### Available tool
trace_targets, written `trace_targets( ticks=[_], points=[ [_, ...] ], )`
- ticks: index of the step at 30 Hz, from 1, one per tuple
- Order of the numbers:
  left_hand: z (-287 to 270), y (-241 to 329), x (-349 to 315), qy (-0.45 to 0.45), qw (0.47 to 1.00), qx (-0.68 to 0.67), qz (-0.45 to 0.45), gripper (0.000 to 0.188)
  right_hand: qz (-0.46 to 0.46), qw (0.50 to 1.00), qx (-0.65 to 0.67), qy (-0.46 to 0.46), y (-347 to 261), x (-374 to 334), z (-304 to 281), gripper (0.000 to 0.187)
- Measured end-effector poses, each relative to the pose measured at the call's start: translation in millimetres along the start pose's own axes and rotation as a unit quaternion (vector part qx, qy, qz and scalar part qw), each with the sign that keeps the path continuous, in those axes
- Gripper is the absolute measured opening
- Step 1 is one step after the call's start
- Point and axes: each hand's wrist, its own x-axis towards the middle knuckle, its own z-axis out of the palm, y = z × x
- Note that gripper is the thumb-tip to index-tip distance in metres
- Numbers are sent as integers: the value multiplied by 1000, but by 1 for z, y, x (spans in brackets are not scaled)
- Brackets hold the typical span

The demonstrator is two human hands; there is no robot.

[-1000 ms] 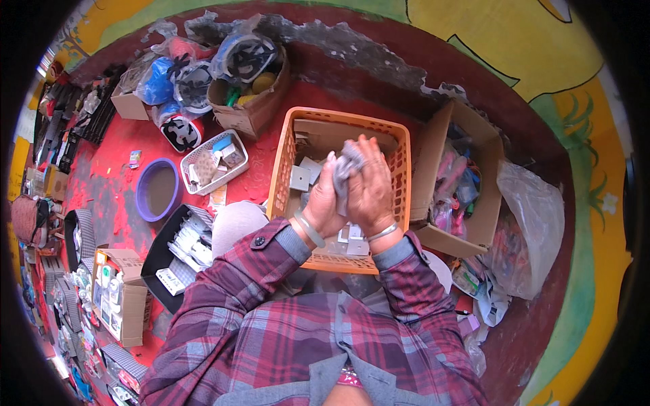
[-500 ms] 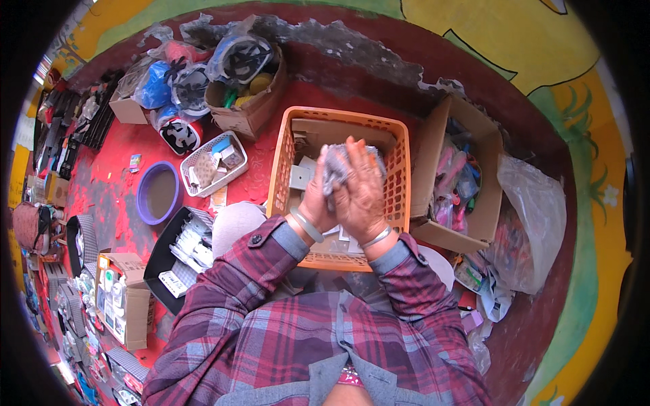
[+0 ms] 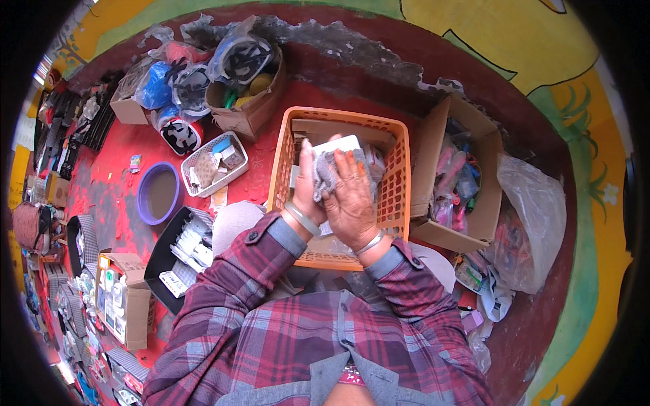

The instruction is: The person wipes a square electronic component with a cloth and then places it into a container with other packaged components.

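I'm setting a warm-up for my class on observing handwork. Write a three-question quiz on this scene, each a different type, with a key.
1. Multiple choice: What do the fingers of the right hand rest on?
A) a wooden spoon
B) a grey cloth
C) a glass jar

2. True or false: The purple basin stands to the left of the orange basket.

3. Fill the gap: The object in the left hand, showing past the cloth, is coloured ___.

Key: 1. B; 2. True; 3. white.
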Motion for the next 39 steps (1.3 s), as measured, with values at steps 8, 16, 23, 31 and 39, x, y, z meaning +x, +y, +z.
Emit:
trace_targets(
  ticks=[8, 16, 23, 31, 39],
  points=[
    [11, -17, -8, -61, 998, 4, -14, 65, 256, 922, 288, 37, 39, 22, -23, 48],
    [5, 3, -2, -4, 1000, -30, -7, 69, -25, 999, -35, -3, -5, 5, -6, 45],
    [11, -7, -5, -44, 995, -52, -75, 71, 283, 936, 189, 89, 48, 17, -16, 34],
    [9, 15, -4, -36, 998, -47, -5, 69, 357, 617, 660, 238, 94, 12, -34, 44],
    [-3, 6, 0, 14, 999, -27, -43, 33, 198, 759, 618, 61, 22, 19, -41, 56]
  ],
)
